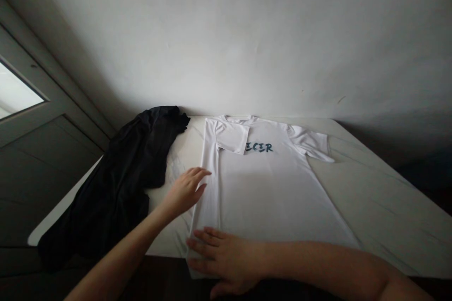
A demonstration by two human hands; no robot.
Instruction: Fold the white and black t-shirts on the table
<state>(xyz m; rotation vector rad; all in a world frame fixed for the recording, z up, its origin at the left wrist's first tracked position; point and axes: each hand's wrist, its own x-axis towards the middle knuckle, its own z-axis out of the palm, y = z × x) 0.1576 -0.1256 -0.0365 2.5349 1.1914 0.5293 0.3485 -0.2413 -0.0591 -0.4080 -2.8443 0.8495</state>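
Observation:
A white T-shirt lies spread on the table, its collar toward the wall. Its left side is folded inward, and that sleeve lies across the chest over part of the dark printed lettering. The other sleeve sticks out to the right. My left hand is at the folded left edge, fingers apart, holding nothing; whether it touches the cloth I cannot tell. Near the hem, my right hand rests flat on the folded strip with its fingers spread.
A black garment lies crumpled along the table's left side and hangs over the front edge. The pale marbled table stands against a light wall. A panelled door with a glass pane is at the left.

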